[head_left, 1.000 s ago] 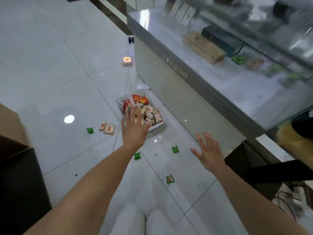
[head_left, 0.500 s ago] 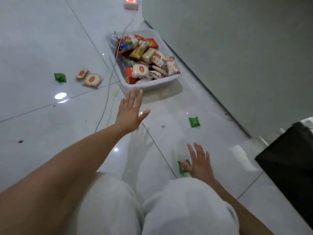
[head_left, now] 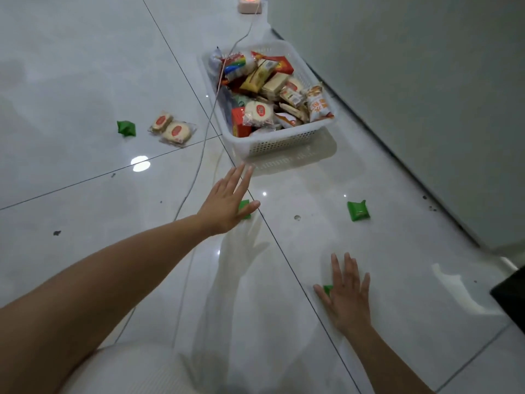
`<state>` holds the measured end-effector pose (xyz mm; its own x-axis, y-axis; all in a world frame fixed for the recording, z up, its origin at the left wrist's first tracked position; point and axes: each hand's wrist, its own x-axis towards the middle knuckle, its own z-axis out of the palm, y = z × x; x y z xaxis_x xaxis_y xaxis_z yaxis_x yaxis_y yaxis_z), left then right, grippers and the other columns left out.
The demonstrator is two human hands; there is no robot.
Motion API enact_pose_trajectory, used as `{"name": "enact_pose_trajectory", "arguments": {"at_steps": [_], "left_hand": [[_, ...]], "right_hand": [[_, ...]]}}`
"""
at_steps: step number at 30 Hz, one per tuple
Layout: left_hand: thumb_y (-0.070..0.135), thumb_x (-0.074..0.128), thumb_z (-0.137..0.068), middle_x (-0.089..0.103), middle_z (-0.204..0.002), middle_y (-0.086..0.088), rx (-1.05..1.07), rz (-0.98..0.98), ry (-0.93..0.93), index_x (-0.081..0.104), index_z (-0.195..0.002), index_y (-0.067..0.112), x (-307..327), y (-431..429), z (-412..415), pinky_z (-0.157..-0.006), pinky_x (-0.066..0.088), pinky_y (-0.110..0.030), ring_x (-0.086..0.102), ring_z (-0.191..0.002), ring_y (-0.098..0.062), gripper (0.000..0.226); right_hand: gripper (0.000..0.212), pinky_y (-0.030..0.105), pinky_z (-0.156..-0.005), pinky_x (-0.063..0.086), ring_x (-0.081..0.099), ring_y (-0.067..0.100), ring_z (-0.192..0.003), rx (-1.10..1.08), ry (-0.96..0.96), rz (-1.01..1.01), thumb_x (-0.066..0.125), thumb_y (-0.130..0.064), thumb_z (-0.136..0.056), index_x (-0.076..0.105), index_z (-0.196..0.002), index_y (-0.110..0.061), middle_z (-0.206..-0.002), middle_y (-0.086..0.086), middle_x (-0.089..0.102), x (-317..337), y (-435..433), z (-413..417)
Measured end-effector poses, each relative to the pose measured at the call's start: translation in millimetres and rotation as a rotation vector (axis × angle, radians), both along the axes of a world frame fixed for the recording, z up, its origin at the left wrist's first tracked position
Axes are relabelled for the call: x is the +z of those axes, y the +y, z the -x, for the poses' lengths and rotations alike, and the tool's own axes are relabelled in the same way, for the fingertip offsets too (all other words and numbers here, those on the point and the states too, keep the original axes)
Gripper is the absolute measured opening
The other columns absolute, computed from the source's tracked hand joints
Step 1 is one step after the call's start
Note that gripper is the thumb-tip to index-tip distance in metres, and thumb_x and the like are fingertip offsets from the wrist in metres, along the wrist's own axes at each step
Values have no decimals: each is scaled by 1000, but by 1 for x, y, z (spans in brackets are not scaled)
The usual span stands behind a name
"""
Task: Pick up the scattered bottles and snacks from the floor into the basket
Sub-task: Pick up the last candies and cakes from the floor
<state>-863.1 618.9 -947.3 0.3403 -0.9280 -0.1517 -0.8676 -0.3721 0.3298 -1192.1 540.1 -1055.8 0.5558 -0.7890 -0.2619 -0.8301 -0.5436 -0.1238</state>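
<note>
Reaching with fingers spread, both hands [head_left: 227, 206] [head_left: 348, 294] cover green packets [head_left: 245, 207] near basket [head_left: 279, 142].

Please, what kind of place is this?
Probably a shop, though I cannot be sure: a glossy tiled floor, a long grey counter base, and a white basket full of packaged snacks.

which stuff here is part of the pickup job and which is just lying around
Job: white basket; four green packets; two round cookie packs.
Lying about: white cable; glowing device.
</note>
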Motion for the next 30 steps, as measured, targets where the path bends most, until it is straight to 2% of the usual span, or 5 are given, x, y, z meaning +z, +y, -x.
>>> {"name": "enact_pose_trajectory", "arguments": {"at_steps": [3, 9, 15, 20, 30], "left_hand": [[70, 12, -83, -18, -159, -1, -8, -9, -6, -15, -149, 26, -19, -2, 2, -117, -2, -37, -17, -146, -17, 84], [64, 19, -89, -22, -158, 0, 24, 24, -58, -16, -149, 27, -39, -7, -7, -116, -8, -35, -22, -144, -15, 78], [77, 0, -80, -26, -156, 2, 32, 29, -60, -18, -148, 27, -62, 0, -18, -117, -8, -36, -24, -143, -14, 86], [78, 0, -80, -29, -154, 5, 68, 13, -74, -22, -146, 31, -76, 13, -32, -116, -9, -35, -24, -143, -12, 84], [76, 2, -82, -28, -155, 6, 97, -1, -67, -24, -144, 32, -85, 26, -46, -117, -9, -34, -24, -143, -11, 81]], "right_hand": [[80, 48, -115, -3, 10, 25, -144, -39, -20, 21, 2, -73, -85, -3, -151, -28, -157, 11, 15, -7, -10, 2], [81, 55, -114, 5, 15, 31, -144, -13, -49, 80, 5, -72, -86, 5, -151, -24, -156, 15, 16, -12, -46, -12], [96, 60, -113, 0, 3, 32, -145, -62, -59, 115, 16, -83, -75, 0, -150, -25, -157, 14, 8, -19, -87, -35], [105, 61, -113, -5, -13, 28, -145, -112, -95, 97, 33, -82, -69, -8, -149, -28, -157, 9, -14, -17, -117, -56], [108, 57, -114, -9, -19, 20, -145, -168, -173, -26, 20, -85, -62, -12, -149, -30, -158, 5, -17, -18, -132, -87]]}}
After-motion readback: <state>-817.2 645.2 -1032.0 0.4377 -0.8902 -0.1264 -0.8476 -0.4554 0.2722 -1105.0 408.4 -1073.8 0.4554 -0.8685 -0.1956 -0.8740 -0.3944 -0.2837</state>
